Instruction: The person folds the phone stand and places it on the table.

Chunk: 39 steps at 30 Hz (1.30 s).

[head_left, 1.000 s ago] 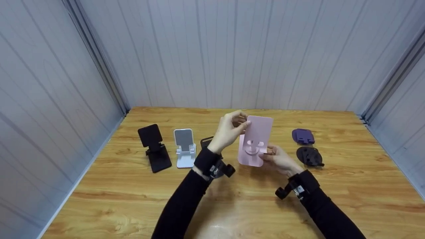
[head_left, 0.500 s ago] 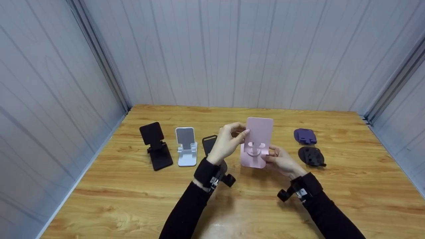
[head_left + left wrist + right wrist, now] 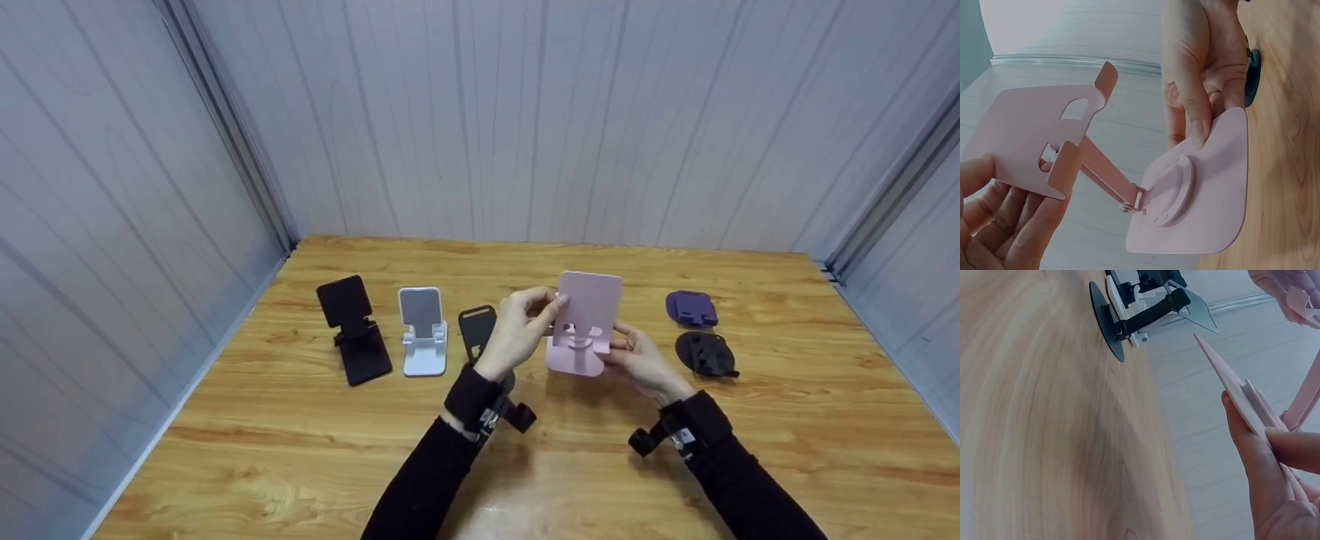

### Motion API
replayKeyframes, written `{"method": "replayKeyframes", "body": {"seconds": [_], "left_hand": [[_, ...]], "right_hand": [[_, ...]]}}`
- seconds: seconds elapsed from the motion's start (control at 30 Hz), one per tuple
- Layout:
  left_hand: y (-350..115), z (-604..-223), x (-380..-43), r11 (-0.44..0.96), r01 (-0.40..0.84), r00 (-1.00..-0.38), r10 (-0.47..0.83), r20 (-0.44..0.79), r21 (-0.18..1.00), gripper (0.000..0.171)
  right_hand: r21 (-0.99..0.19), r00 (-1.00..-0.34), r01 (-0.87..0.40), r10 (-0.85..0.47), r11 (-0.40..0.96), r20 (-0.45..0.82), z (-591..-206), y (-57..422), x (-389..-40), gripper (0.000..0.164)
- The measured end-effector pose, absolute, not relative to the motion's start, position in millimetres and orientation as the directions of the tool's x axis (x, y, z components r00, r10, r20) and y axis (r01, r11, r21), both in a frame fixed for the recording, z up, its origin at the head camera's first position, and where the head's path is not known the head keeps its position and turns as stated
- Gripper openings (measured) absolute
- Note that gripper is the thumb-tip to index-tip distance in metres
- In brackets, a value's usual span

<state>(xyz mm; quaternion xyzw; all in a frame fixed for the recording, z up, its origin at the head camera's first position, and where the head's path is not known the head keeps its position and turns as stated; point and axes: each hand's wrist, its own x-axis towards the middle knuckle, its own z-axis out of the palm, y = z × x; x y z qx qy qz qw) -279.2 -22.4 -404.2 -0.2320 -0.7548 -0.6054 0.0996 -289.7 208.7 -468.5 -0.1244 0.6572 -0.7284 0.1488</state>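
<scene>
A pink phone stand [image 3: 592,300] is held above the table between both hands, its back plate unfolded from the base by a hinged arm [image 3: 1109,171]. My left hand [image 3: 521,330] pinches the left edge of the back plate [image 3: 1027,126], thumb on the front and fingers behind. With my right hand [image 3: 645,364] I grip the edge of the base plate [image 3: 1216,214], thumb on its upper face. In the right wrist view the base [image 3: 1235,382] is seen edge-on, lifted off the tabletop.
Left of the hands stand a black phone stand [image 3: 352,330], a white one [image 3: 424,334] and a dark one [image 3: 476,326] partly hidden by my left arm. Folded purple [image 3: 691,308] and black [image 3: 706,354] stands lie at the right. Panelled walls border the wooden table [image 3: 300,457].
The pink stand's back plate has moved slightly down and right with my left hand, while its base stays in my right hand. The head view has shifted a little.
</scene>
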Motion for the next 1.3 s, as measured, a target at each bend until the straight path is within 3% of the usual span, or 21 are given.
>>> {"method": "replayKeyframes", "body": {"seconds": [0.37,0.63,0.87,1.13,1.3], "left_hand": [[-21.9,-407.5,-280.0,0.126,0.432,-0.884,0.253,0.392,0.893,0.031],[-25.3,-413.1,-282.7,0.075,0.284,-0.923,0.293,0.251,0.956,0.036],[-27.5,-418.7,-287.5,0.04,0.189,-0.929,0.332,0.165,0.981,0.037],[-27.8,-426.2,-289.2,0.048,0.118,-0.93,0.355,0.094,0.992,0.034],[-26.0,-427.1,-288.3,0.046,0.111,-0.929,0.36,0.087,0.993,0.033]], "right_hand": [[-0.998,-0.936,-0.026,-0.349,-0.056,0.044,-466.8,209.4,-288.7,0.065],[-0.979,-0.942,-0.2,-0.284,0.044,0.179,-462.4,214.1,-288.1,0.035],[-0.943,-0.95,-0.285,-0.182,0.173,0.253,-458.4,209.3,-284.6,0.034],[-0.819,-0.875,-0.484,-0.166,0.307,0.455,-459.9,208.7,-285.8,0.032],[-0.766,-0.842,-0.536,-0.161,0.356,0.515,-460.7,209.7,-287.3,0.032]]}}
